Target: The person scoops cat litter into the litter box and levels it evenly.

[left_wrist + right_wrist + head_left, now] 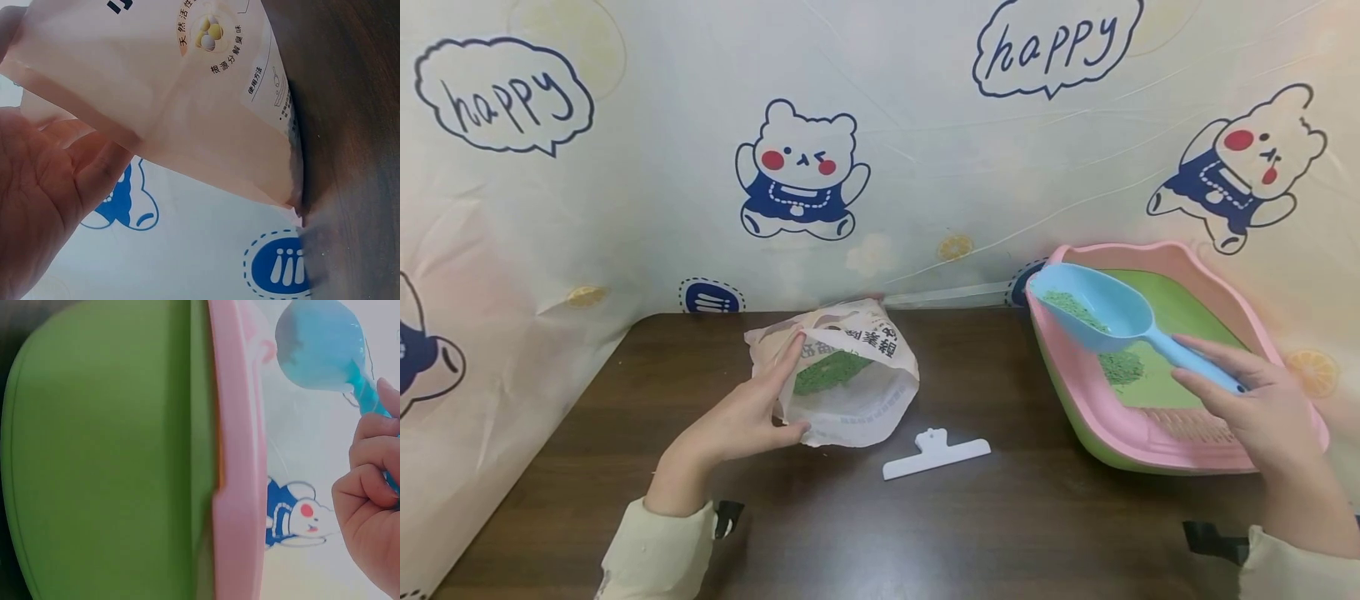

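Observation:
My left hand (737,421) holds the rim of a paper bag (891,354), fingers on the upper edge and thumb at the lower one. The bag lies with its mouth towards me, and green granules (831,372) show inside. In the left wrist view the bag (187,106) partly hides the fingers. My right hand (1262,400) grips the handle of a light blue scoop (1112,312), which carries some green granules (1071,310). The scoop is above a pink and green litter box (1056,358). A small heap of granules (1122,368) lies on the box floor.
A white sealing clip (936,455) lies on the dark wooden table (820,533) between the bag and the box. Behind the table hangs a printed cloth (910,167) with bears, and it continues along the left side.

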Demonstrator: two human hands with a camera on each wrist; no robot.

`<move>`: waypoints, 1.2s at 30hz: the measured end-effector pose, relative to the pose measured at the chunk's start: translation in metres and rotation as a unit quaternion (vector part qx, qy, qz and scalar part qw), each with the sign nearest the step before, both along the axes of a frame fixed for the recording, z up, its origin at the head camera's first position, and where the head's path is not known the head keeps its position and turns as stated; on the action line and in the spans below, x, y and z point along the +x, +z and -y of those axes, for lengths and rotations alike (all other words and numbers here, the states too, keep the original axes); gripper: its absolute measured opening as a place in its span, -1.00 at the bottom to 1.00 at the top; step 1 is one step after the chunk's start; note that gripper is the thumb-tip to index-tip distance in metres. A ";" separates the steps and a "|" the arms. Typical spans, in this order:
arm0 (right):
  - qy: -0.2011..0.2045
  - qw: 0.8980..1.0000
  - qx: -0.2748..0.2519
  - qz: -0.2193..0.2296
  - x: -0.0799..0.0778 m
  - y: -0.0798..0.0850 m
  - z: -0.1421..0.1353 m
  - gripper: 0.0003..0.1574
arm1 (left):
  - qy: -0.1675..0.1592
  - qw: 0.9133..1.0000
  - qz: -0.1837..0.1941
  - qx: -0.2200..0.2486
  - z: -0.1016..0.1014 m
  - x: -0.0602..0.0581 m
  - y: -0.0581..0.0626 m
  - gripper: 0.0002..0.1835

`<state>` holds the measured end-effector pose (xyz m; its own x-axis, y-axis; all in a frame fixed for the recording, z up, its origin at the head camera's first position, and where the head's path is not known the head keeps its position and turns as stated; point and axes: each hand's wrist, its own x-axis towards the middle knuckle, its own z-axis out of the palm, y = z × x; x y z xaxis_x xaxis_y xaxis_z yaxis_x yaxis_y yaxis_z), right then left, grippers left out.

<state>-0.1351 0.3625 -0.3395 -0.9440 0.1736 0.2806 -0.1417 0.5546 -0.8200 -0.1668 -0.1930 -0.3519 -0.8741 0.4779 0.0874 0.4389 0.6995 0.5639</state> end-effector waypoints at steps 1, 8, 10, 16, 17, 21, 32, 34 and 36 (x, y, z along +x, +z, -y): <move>-0.005 1.000 -0.002 0.005 0.001 0.000 -0.003 -0.39 | 0.000 1.000 0.000 -0.001 0.000 0.000 0.000 0.22; -0.051 0.998 0.023 0.042 0.005 0.000 -0.014 -0.35 | -0.002 1.000 0.003 0.001 0.001 0.000 0.000 0.21; -0.052 0.997 0.029 0.041 0.006 -0.001 -0.017 -0.36 | -0.001 1.000 0.002 -0.001 0.002 0.001 0.000 0.22; -0.050 0.999 0.003 0.001 0.007 -0.011 -0.026 -0.38 | 0.002 1.000 0.000 -0.009 0.002 0.001 -0.001 0.22; -0.046 0.999 -0.019 -0.006 0.007 -0.013 -0.028 -0.39 | 0.002 1.000 -0.001 -0.010 0.003 0.001 -0.001 0.21; -0.028 0.994 -0.103 -0.030 0.009 -0.019 -0.038 -0.40 | 0.002 1.000 -0.001 -0.011 0.004 0.002 -0.002 0.21; -0.035 0.992 -0.096 -0.069 0.011 -0.031 -0.061 -0.35 | 0.003 1.000 0.003 -0.004 0.003 0.002 -0.001 0.21; -0.050 0.996 -0.053 -0.052 0.011 -0.033 -0.067 -0.33 | 0.003 1.000 0.004 -0.003 0.003 0.002 -0.001 0.21; -0.051 0.997 -0.041 -0.046 0.010 -0.035 -0.072 -0.32 | 0.003 1.000 0.004 -0.002 0.003 0.002 -0.002 0.20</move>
<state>-0.1255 0.4349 -0.3742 -0.8917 0.2927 0.3454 -0.1648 0.5007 -0.8498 -0.1644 -0.1964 -0.3535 -0.8777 0.4728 0.0779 0.4297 0.7045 0.5649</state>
